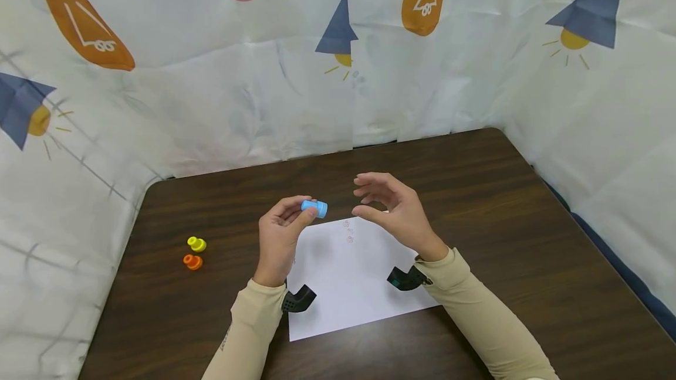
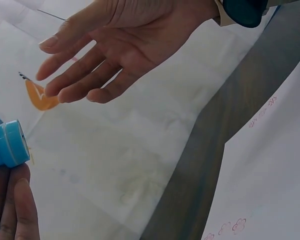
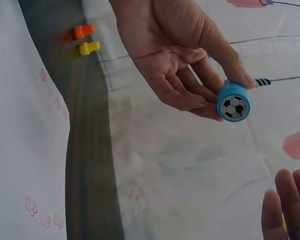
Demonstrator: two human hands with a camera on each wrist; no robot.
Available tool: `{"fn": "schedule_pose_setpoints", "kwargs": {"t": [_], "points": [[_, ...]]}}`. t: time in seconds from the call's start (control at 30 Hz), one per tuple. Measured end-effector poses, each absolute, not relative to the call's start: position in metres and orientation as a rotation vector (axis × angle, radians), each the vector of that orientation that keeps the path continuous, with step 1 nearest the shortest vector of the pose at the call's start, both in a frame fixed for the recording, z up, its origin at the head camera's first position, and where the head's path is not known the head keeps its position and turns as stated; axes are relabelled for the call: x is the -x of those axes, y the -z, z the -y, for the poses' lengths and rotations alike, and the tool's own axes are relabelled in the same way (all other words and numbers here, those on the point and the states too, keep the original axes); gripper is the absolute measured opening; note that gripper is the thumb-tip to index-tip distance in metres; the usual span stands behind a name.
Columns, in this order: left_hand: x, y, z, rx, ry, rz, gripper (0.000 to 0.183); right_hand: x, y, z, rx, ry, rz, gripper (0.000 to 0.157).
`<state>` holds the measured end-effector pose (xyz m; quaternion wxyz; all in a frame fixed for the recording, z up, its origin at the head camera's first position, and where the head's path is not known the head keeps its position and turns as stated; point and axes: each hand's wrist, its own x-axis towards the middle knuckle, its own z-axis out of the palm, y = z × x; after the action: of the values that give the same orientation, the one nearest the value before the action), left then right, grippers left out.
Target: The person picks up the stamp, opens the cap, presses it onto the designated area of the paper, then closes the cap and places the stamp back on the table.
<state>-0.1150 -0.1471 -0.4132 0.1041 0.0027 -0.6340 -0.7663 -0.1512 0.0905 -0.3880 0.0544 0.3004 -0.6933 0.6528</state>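
My left hand point(image 1: 279, 239) pinches a small light-blue toy stamp point(image 1: 320, 209) between thumb and fingers, above the far edge of the white paper point(image 1: 354, 286). In the right wrist view, a soccer ball picture shows on the round end of the blue stamp point(image 3: 233, 106). My right hand point(image 1: 398, 213) hovers to the right of it, fingers loosely bent and spread, holding nothing. From the left wrist view, a gap separates the right hand point(image 2: 135, 45) from the stamp. Small red flower prints point(image 1: 348, 231) mark the paper's far edge.
A yellow stamp point(image 1: 197, 244) and an orange stamp point(image 1: 192, 261) stand on the dark wooden table point(image 1: 232, 204) left of the paper. Behind the table hangs a white curtain point(image 1: 222, 98) printed with lamps and bulbs.
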Motion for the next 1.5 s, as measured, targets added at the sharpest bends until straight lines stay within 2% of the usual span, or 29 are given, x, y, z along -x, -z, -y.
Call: {"fn": "schedule_pose_setpoints", "kwargs": {"t": [0.83, 1.13, 1.5], "points": [[0.109, 0.417, 0.131, 0.069, 2.270, 1.996, 0.030, 0.140, 0.400, -0.082, -0.996, -2.019, 2.165, 0.049], [0.107, 0.417, 0.129, 0.068, 2.260, 2.035, 0.030, 0.138, 0.407, -0.079, -1.021, -1.986, 2.173, 0.038], [0.105, 0.420, 0.127, 0.072, 2.288, 2.036, 0.029, 0.137, 0.412, -0.078, -1.001, -1.976, 2.183, 0.034]]}}
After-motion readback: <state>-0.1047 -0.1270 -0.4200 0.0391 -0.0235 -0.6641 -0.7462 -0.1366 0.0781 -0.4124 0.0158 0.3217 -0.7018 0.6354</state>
